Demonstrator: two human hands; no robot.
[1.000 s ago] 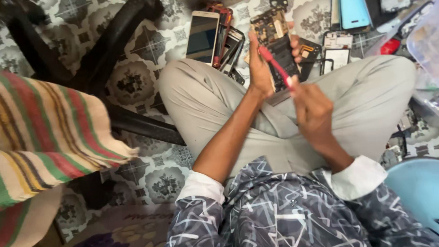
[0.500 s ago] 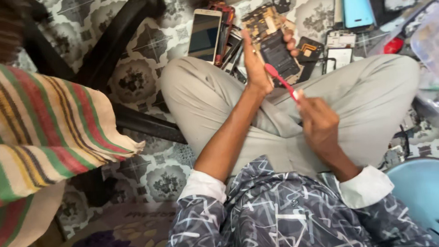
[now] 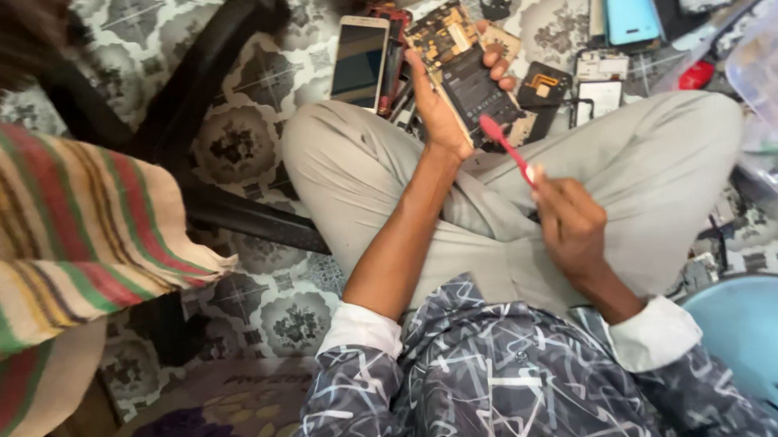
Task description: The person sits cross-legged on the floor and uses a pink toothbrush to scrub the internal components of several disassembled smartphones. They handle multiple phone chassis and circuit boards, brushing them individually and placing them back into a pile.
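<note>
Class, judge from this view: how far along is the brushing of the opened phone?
Done: the opened phone has its back off, with its insides exposed. In hand: the left hand holds it, and the right hand puts the red toothbrush to its lower end. Left: other phone parts lie untouched on the floor.

One head-worn camera looks steeply down, close above the lap and patterned floor (image 3: 258,163).

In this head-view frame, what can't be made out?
- Opened phone: its near edge, hidden by the left hand.
- Red brush: handle end, inside the right hand.
- Blue tub: cut off by the frame's corner.
- Clear container: cut off, blurred.
</note>
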